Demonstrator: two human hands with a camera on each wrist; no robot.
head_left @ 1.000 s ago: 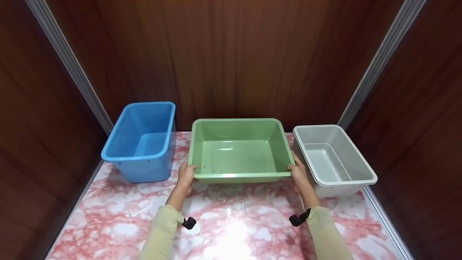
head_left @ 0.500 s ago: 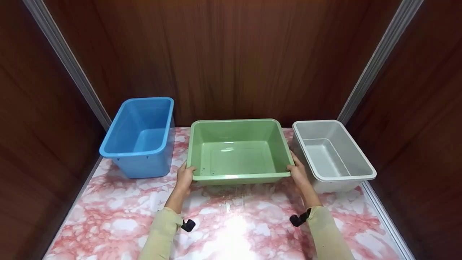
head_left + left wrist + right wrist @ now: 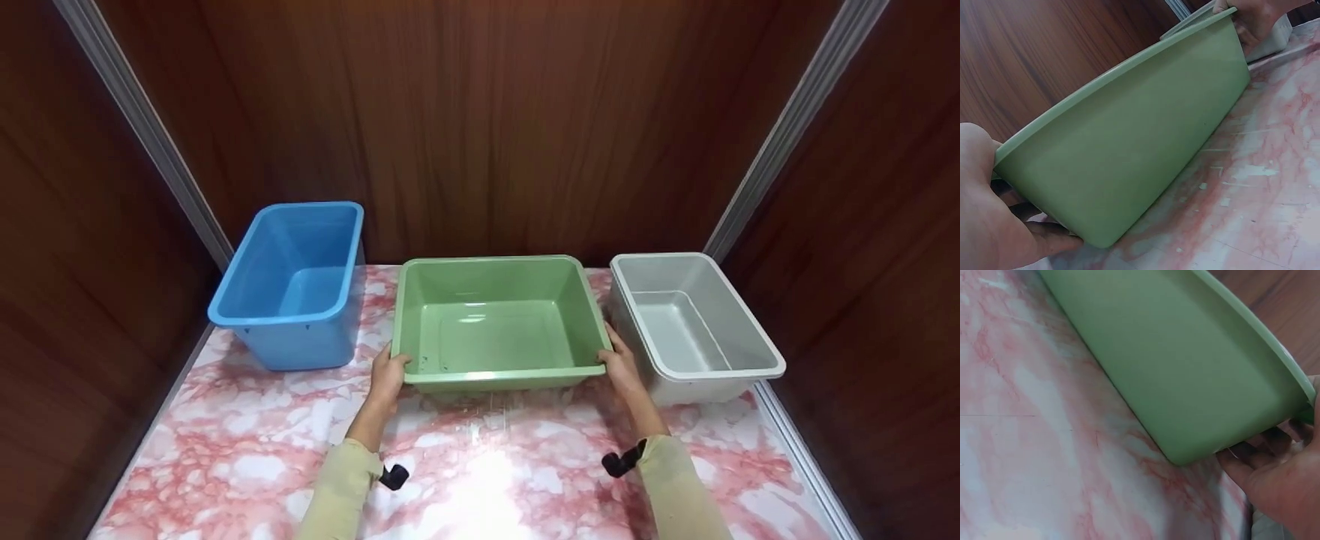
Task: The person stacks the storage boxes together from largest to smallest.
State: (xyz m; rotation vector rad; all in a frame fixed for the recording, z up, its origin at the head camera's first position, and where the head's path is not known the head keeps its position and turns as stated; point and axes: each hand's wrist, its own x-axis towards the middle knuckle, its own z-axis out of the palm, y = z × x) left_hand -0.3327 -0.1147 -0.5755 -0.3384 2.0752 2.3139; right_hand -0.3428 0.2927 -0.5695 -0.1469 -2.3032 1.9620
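Observation:
Between my two hands is a green plastic basin, with nothing lying in it but a few small dark marks near its front left corner. My left hand grips its near left corner, thumb over the rim and fingers under the side, as the left wrist view shows of the basin wall and hand. My right hand holds the near right corner the same way. In the right wrist view the fingers of this hand lie along the basin's side, its lower edge close over the tabletop.
A taller blue tub stands at the left, and a grey-white tub, apparently stacked double, stands close by my right hand. The red-and-white marbled table ends at dark wooden panels behind and at both sides.
The green basin and both hands have come slightly toward me, lower in the head view. Both hands keep their grip. The head view has shifted a little.

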